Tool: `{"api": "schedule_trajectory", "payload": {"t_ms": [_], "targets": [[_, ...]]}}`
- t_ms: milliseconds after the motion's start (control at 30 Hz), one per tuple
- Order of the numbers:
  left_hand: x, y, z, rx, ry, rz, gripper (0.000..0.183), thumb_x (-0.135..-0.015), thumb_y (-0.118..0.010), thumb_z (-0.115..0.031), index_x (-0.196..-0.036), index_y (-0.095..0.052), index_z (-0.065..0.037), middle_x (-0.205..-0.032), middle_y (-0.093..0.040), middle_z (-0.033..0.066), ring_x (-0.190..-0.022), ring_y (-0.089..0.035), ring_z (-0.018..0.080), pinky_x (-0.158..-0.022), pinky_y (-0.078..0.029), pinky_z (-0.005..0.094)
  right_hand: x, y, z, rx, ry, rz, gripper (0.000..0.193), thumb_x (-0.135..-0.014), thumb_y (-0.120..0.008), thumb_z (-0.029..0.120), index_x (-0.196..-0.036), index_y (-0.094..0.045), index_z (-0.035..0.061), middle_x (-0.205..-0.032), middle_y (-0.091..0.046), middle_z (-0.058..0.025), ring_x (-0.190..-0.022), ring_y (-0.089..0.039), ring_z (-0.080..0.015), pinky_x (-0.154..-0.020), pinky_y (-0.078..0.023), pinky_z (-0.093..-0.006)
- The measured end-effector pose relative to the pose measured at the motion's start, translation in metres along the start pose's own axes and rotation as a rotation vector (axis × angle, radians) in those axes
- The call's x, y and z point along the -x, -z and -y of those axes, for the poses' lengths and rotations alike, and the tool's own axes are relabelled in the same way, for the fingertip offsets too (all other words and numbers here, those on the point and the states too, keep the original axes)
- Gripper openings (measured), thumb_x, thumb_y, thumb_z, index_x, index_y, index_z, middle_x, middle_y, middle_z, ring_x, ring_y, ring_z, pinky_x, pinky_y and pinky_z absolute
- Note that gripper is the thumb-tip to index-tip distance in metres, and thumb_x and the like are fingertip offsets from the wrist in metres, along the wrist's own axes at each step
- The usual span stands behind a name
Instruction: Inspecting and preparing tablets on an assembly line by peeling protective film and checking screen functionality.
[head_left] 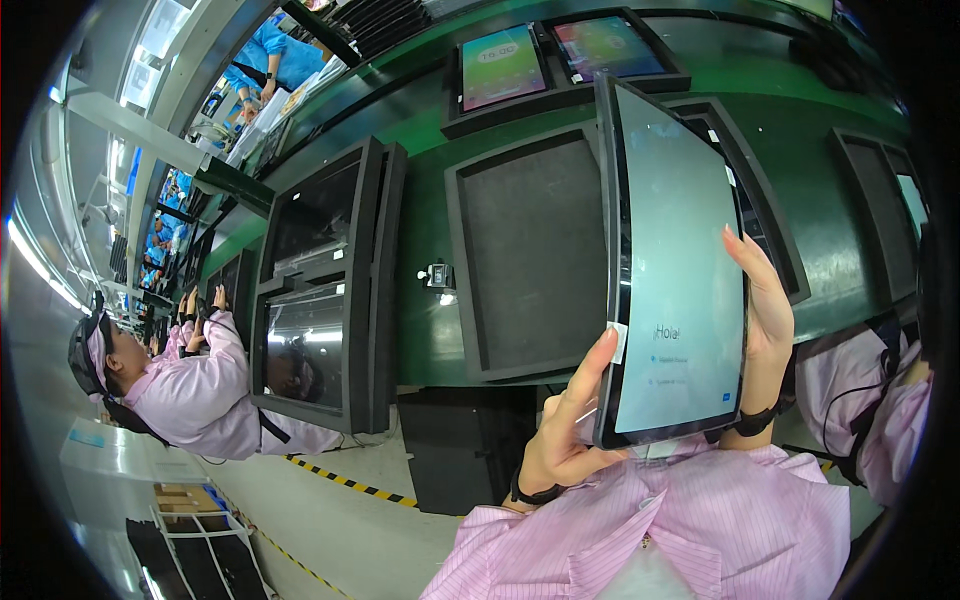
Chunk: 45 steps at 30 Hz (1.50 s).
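A tablet (pixel 675 260) with a lit, pale green screen is held up in front of me, tilted on its long side edge. My left hand (pixel 575 425) grips its lower left edge, the thumb lying on a small white tab there. On the opposite long edge, my right hand (pixel 765 295) holds it with the thumb over the screen's border and the other fingers hidden behind. Just left of the tablet, a black foam tray (pixel 530 260) with a bare recess lies on the green bench. Another dark tray (pixel 785 235) is partly covered by the tablet.
Stacked foam trays (pixel 375 290) with dark-screened tablets stand at left. At the back, a tray (pixel 590 97) carries two lit tablets. A small black device (pixel 437 277) sits on the bench (pixel 420 345). Co-workers in pink sit left (pixel 200 375) and right (pixel 850 400).
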<state>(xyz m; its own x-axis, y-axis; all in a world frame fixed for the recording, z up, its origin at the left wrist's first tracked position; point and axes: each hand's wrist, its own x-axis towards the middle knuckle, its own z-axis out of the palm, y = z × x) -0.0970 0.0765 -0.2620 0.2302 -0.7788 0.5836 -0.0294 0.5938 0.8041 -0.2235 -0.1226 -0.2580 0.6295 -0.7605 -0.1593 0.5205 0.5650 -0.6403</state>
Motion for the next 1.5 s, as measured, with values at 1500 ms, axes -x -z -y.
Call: {"api": "schedule_trajectory", "payload": {"t_ms": [1500], "targets": [[0.009, -0.005, 0.005, -0.035, -0.093, -0.035, 0.092, -0.072, -0.082, -0.015, -0.137, -0.025, 0.017, -0.137, -0.041, 0.0307, -0.125, -0.046, 0.0290, -0.104, -0.033, 0.0335, 0.011, -0.009, 0.009, -0.003, 0.093, -0.107, 0.022, -0.089, -0.062, 0.009, -0.109, -0.060, -0.0001, -0.099, -0.065, -0.0030, -0.089, -0.061, -0.0080, -0.077, -0.048, -0.0185]]}}
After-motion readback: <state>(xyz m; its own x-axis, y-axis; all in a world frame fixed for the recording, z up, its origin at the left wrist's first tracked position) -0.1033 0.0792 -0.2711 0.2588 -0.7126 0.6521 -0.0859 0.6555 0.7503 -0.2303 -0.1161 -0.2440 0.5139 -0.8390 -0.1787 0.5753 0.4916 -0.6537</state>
